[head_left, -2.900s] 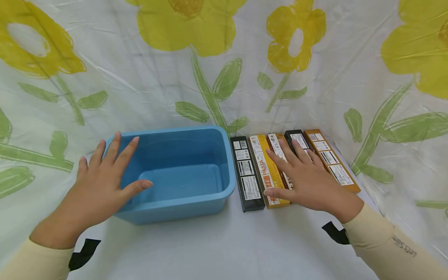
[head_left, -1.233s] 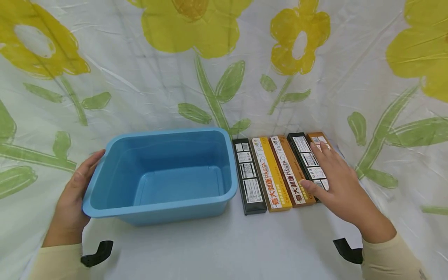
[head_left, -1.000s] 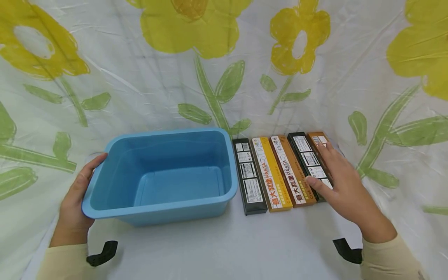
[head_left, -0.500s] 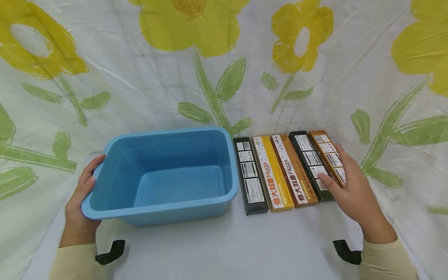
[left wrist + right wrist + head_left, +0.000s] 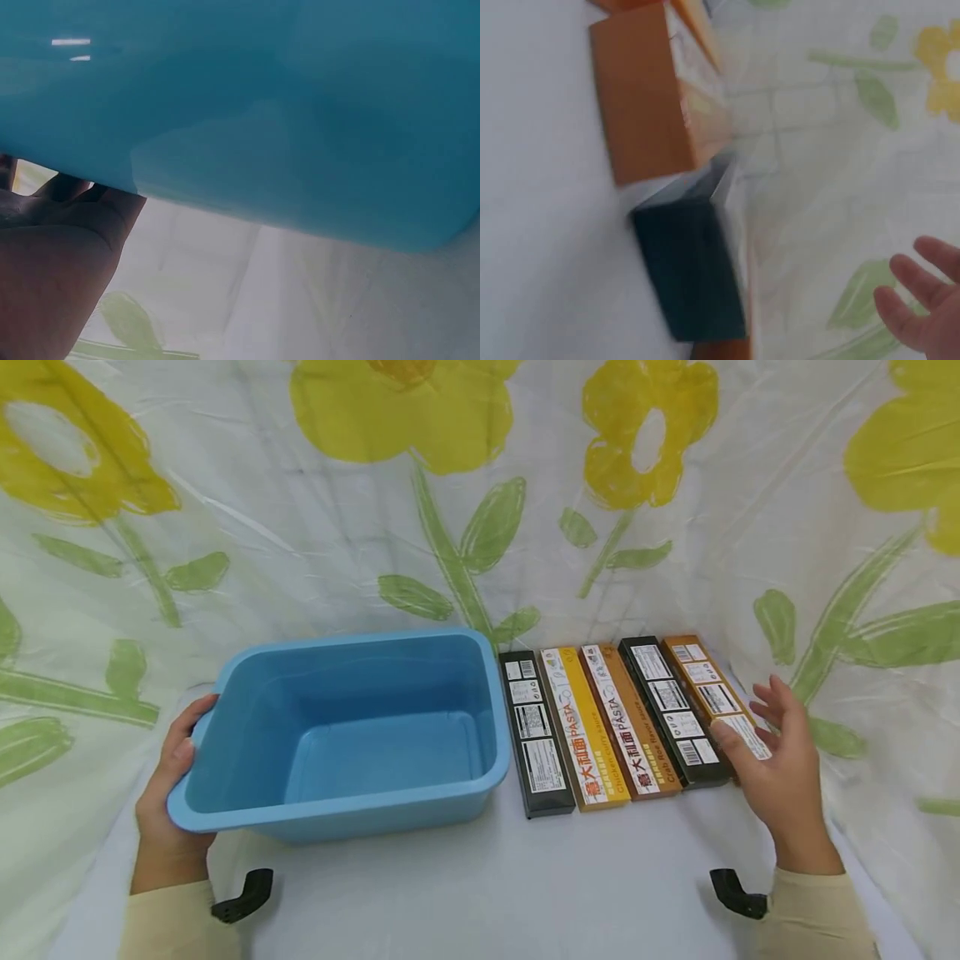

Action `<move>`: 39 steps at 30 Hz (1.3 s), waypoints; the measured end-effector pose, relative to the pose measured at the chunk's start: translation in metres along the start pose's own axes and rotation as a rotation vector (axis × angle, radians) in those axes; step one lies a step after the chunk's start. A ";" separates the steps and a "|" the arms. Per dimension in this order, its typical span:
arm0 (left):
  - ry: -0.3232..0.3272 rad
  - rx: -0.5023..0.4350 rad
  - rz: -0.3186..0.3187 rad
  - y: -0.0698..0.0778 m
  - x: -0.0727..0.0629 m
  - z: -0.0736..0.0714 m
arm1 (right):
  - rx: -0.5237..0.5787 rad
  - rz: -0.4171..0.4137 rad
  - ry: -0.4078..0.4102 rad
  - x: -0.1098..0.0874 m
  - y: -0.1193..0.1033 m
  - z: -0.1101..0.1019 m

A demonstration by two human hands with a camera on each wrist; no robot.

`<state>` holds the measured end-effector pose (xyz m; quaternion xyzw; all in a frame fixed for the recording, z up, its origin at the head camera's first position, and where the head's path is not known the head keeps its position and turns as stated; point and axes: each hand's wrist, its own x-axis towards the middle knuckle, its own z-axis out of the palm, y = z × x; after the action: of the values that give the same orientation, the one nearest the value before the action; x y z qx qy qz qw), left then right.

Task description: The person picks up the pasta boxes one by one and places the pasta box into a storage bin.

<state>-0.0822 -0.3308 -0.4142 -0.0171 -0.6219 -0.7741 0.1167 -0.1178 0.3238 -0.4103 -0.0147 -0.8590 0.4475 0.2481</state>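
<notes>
A blue plastic basin (image 5: 405, 760) stands on the left, its inside bare. My left hand (image 5: 171, 793) rests against the outside of its left end, thumb and fingers at the rim; in the left wrist view that hand (image 5: 64, 255) lies below the basin's wall (image 5: 262, 150). Several long pasta boxes lie side by side to the right: a black one (image 5: 536, 735), a yellow one (image 5: 585, 727), a brown one (image 5: 628, 718), another black one (image 5: 671, 710) and an orange one (image 5: 712, 693). Over the near end of the orange box, my right hand (image 5: 783, 777) hovers with fingers spread and loosely bent, holding nothing.
White cloth (image 5: 480, 893) covers the table. A flower-printed curtain (image 5: 337, 543) hangs close behind the basin and boxes and along both sides. Black straps (image 5: 246, 895) show at the wrists.
My left hand has gone from above the basin to its left end. From over the boxes, my right hand has moved right to the orange box's near end. The boxes have stayed in place.
</notes>
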 end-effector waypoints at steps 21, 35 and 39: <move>0.004 -0.024 0.026 -0.002 0.003 -0.006 | -0.048 0.196 0.160 0.008 0.059 -0.008; -0.007 -0.026 0.017 -0.003 0.001 -0.003 | -0.070 0.325 0.095 0.004 0.085 -0.009; 0.006 -0.030 0.017 -0.006 0.002 -0.002 | -0.042 0.373 0.037 0.001 0.095 -0.010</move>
<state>-0.0850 -0.3315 -0.4197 -0.0222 -0.6096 -0.7825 0.1249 -0.1330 0.3889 -0.4783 -0.1871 -0.8458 0.4674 0.1764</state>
